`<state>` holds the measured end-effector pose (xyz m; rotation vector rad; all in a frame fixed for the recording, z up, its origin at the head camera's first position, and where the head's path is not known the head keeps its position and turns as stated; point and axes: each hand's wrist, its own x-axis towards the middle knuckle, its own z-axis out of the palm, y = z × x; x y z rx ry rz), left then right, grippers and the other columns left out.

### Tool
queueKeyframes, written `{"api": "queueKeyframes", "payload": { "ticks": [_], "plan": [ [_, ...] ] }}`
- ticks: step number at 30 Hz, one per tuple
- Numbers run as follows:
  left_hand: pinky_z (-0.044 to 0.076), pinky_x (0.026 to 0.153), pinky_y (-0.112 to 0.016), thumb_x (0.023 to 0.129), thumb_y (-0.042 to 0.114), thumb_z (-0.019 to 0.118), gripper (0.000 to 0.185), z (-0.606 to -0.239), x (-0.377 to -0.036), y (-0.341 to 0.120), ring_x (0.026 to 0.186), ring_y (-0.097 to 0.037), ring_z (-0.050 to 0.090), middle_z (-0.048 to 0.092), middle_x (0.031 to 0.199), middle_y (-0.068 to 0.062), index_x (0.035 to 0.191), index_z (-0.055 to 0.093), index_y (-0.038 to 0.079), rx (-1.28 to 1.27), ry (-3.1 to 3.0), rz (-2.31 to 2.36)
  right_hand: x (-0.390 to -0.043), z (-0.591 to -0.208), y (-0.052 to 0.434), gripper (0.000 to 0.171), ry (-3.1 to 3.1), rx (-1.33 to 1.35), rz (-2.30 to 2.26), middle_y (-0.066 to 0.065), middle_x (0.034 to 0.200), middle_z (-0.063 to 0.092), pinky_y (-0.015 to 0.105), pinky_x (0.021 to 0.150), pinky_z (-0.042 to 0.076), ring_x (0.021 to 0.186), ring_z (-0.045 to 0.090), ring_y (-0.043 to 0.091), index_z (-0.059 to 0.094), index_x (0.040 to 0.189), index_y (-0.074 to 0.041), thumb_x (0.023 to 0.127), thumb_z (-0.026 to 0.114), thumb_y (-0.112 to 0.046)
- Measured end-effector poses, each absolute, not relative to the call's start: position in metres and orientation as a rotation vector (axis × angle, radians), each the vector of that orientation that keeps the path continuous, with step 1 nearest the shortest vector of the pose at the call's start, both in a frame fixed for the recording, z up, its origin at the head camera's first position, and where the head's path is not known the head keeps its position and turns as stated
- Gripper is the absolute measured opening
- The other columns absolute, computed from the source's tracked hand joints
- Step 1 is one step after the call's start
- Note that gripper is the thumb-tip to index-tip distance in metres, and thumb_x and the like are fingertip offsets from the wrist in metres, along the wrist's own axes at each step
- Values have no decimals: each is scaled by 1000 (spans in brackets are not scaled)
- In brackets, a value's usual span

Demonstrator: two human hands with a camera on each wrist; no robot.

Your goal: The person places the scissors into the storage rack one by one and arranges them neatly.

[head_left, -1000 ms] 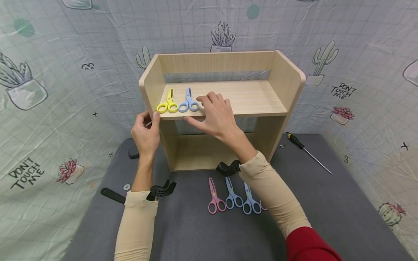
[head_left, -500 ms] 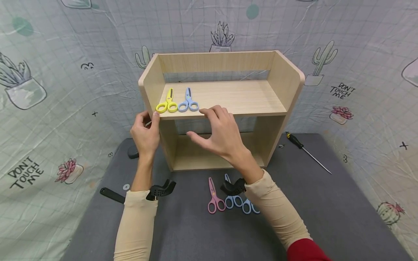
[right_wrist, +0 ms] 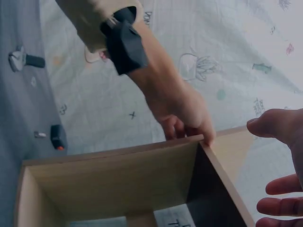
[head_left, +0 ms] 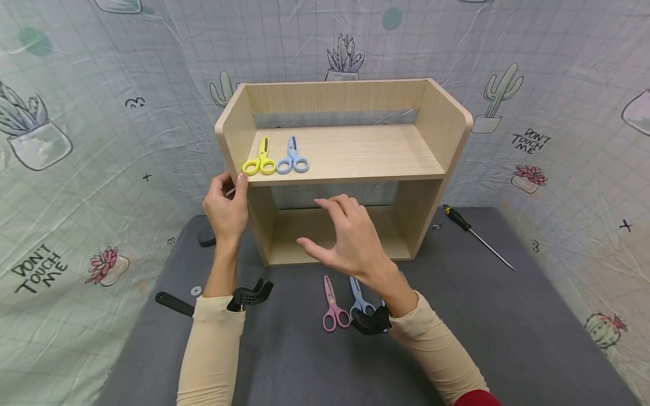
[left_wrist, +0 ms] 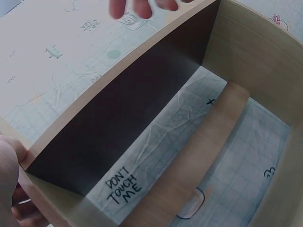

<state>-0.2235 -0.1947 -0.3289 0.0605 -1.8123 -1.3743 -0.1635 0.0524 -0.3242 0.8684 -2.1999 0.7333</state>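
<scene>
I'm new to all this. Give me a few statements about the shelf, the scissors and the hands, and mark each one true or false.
1. Two scissors lie on the top board of the wooden shelf. True: yellow scissors and blue scissors.
2. The right hand holds a pair of scissors. False: it is empty, fingers relaxed, in front of the shelf.
3. The left hand grips the shelf's left side panel. True.
4. The pink scissors lie on the top board. False: they lie on the grey mat.
5. A screwdriver lies on the mat to the right of the shelf. True.
</scene>
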Motion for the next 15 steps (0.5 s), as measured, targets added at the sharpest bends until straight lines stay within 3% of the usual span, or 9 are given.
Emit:
{"api": "queueKeyframes", "payload": {
  "ticks": [15],
  "plan": [
    [60, 89, -32, 94, 27, 66, 38, -329, -224, -196, 101, -21, 71, 72, 108, -21, 118, 68, -3, 61, -1813, -1383, -140, -371, 77, 72, -2330, 855, 694, 7, 115, 62, 37, 83, 48, 103, 57, 24, 62, 131, -7, 76, 79, -51]
  ]
}}
